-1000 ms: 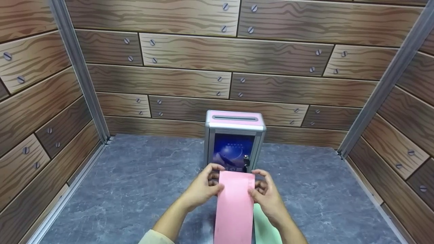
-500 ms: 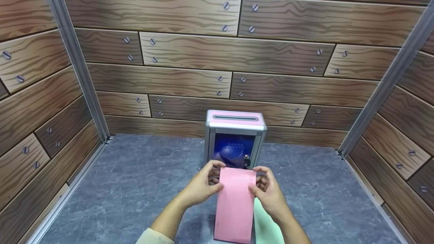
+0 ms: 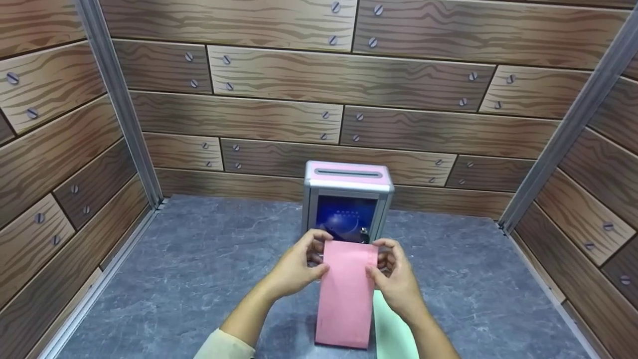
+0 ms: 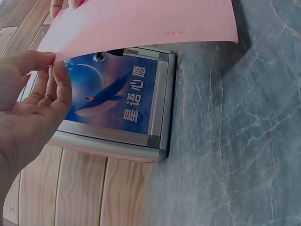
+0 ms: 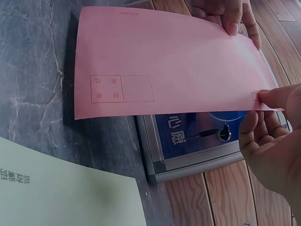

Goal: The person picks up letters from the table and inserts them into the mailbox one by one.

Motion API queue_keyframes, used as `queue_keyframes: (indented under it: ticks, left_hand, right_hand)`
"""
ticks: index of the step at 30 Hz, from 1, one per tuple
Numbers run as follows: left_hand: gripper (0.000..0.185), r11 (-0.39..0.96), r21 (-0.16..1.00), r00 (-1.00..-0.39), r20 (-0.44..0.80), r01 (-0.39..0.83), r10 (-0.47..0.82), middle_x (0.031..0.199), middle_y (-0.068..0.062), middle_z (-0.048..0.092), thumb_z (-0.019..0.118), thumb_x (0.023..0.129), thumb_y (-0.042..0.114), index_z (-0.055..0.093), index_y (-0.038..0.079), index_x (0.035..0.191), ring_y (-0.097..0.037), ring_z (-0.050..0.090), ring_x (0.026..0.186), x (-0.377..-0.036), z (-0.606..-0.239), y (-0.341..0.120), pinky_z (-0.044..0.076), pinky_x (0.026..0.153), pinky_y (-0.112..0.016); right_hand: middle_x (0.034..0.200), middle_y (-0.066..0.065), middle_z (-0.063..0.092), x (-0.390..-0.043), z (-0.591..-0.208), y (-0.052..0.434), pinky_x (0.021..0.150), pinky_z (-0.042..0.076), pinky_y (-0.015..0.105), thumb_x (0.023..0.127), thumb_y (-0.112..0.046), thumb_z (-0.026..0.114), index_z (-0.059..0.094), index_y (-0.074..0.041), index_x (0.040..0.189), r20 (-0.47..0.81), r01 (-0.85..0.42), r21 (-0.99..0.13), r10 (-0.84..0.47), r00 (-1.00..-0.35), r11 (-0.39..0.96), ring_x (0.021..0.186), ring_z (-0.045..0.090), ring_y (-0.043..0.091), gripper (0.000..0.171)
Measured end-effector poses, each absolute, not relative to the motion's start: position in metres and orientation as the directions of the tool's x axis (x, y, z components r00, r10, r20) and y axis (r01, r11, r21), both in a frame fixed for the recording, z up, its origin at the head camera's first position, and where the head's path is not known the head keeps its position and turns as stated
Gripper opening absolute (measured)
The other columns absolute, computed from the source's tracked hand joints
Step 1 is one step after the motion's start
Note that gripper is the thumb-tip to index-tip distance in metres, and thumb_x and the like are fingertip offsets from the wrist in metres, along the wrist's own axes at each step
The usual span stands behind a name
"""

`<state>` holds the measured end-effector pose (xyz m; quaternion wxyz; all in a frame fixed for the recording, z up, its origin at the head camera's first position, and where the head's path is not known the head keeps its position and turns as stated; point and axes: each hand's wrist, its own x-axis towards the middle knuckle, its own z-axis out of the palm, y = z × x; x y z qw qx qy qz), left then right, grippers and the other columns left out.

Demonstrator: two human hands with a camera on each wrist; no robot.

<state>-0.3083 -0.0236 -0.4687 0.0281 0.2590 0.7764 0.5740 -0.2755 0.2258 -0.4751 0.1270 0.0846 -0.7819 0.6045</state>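
Long pink envelope held before the box.

Both hands raised pink envelope off table, nearer box front; lower edge now visible.

Head view. Left hand and right hand each pinch one top corner of a pink envelope, held long side toward the camera. The envelope's upper edge overlaps the lower front of a small metal box: silver frame, pink top with a slot, blue picture panel on the front. A pale green sheet lies flat on the grey stone-pattern tabletop, partly under the right forearm and the envelope. Wood-plank-print walls with printed screw heads enclose three sides.
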Motion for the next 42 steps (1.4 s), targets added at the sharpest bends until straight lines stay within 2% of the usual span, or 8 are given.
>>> queue_keyframes:
  ticks: [6,12,17,24,31,42]
  left_hand:
    - [0.05,0.23,0.882,-0.855,0.284,0.411,0.435,0.12,-0.011,0.069,0.073,0.098,-0.002,0.057,0.02,0.141,-0.016,0.071,0.1,-0.31,-0.461,-0.026,0.065,0.09,-0.034]
    - [0.05,0.215,0.871,-0.842,0.319,0.441,0.435,0.117,-0.011,0.072,0.073,0.098,-0.003,0.057,0.019,0.14,-0.015,0.071,0.096,-0.31,-0.456,-0.03,0.064,0.082,-0.028]
    - [0.051,0.214,0.868,-0.839,0.326,0.448,0.435,0.116,-0.011,0.072,0.073,0.098,-0.004,0.056,0.017,0.142,-0.014,0.07,0.094,-0.31,-0.454,-0.032,0.064,0.081,-0.029]
    - [0.051,0.237,0.842,-0.827,0.354,0.485,0.436,0.119,-0.009,0.075,0.073,0.1,-0.001,0.056,0.019,0.143,-0.014,0.071,0.096,-0.314,-0.441,-0.031,0.062,0.08,-0.023]
    - [0.053,0.282,0.805,-0.819,0.382,0.522,0.428,0.121,-0.007,0.074,0.073,0.101,0.001,0.054,0.018,0.147,-0.014,0.071,0.099,-0.316,-0.43,-0.029,0.062,0.083,-0.023]
    - [0.052,0.264,0.808,-0.818,0.398,0.527,0.416,0.125,-0.007,0.073,0.071,0.101,-0.002,0.054,0.017,0.147,-0.015,0.07,0.1,-0.319,-0.422,-0.028,0.063,0.086,-0.025]
  right_hand:
    - [0.1,0.018,0.068,-0.277,-0.468,0.226,0.071,0.057,0.022,0.095,0.013,0.071,0.055,-0.004,0.137,0.337,-0.317,-0.901,0.02,-0.941,0.295,0.083,0.064,0.012,0.049]
    - [0.101,0.019,0.068,-0.279,-0.465,0.225,0.071,0.057,0.022,0.093,0.014,0.072,0.054,-0.004,0.139,0.353,-0.338,-0.893,-0.002,-0.935,0.297,0.084,0.065,0.013,0.052]
    - [0.103,0.019,0.069,-0.28,-0.461,0.225,0.072,0.057,0.022,0.094,0.014,0.071,0.055,-0.006,0.14,0.355,-0.344,-0.885,-0.022,-0.934,0.312,0.084,0.065,0.014,0.052]
    - [0.103,0.02,0.068,-0.286,-0.451,0.225,0.069,0.055,0.022,0.094,0.016,0.069,0.052,-0.001,0.142,0.414,-0.401,-0.868,-0.02,-0.91,0.294,0.083,0.064,0.013,0.053]
    - [0.103,0.02,0.067,-0.291,-0.44,0.224,0.07,0.055,0.021,0.094,0.015,0.069,0.052,-0.001,0.14,0.45,-0.435,-0.85,-0.018,-0.893,0.298,0.083,0.063,0.012,0.052]
    - [0.104,0.021,0.067,-0.298,-0.432,0.226,0.07,0.056,0.021,0.096,0.014,0.069,0.052,-0.003,0.141,0.472,-0.454,-0.829,-0.027,-0.881,0.326,0.082,0.063,0.011,0.051]
